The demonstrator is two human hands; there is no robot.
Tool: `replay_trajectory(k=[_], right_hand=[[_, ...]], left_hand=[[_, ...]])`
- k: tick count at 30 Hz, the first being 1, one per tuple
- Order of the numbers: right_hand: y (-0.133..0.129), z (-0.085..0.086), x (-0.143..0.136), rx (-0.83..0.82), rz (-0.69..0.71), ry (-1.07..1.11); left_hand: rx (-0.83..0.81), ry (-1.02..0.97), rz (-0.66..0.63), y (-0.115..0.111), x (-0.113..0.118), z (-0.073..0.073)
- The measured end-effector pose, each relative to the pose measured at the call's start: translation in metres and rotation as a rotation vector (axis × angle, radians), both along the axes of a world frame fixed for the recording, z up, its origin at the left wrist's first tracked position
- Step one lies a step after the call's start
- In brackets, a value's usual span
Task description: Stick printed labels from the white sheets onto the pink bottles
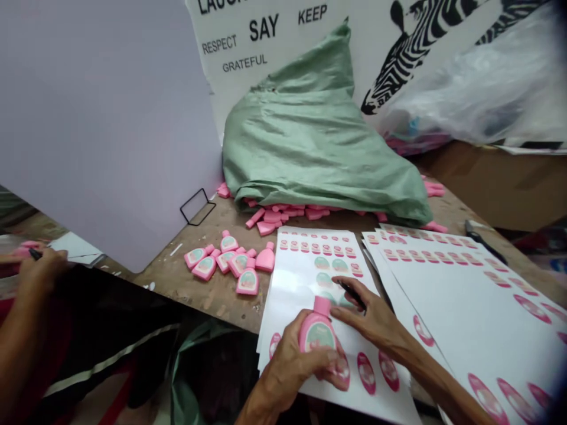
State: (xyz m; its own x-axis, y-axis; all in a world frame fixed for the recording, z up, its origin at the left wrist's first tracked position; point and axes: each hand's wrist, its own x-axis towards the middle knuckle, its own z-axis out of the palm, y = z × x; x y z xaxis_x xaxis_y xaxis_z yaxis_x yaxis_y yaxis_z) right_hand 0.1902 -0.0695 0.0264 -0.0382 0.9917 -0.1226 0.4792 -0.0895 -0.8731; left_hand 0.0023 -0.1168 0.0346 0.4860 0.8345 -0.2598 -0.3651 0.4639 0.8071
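My left hand [295, 357] is closed around a small pink toy bottle [322, 310] with a pink cap and a green-and-pink label on its front. The bottle is held over the lower part of a white sticker sheet [295, 283]. Just right of its cap, my right hand [376, 316] has a slim black tool [353, 293] between its fingers; its kind cannot be made out. Round green stickers [323, 279] lie on the sheet beside those fingers. Left of the sheet is a cluster of several pink bottles [247, 281], most with labels facing up.
A green sack [310, 147] rests on more pink bottles [270, 217] at the back. More sticker sheets [443, 301] and a black-handled cutter [485, 241] lie at right. A grey-white panel [110, 118] stands at left, a co-worker's hand [42, 271] beyond it.
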Motion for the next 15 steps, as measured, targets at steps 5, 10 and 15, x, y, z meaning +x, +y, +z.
replay_trajectory(k=[5,10,15], right_hand=[[0.1,-0.001,-0.007,0.272,0.113,-0.33],[0.204,-0.005,-0.061,0.367,0.127,-0.59],[0.241,-0.01,-0.09,0.387,0.213,-0.675]], left_hand=[[0.133,0.465,0.39,0.031,-0.042,-0.018],[0.348,1.026,0.676,0.058,-0.076,-0.028],[0.528,1.384,0.697,0.076,-0.089,-0.028]])
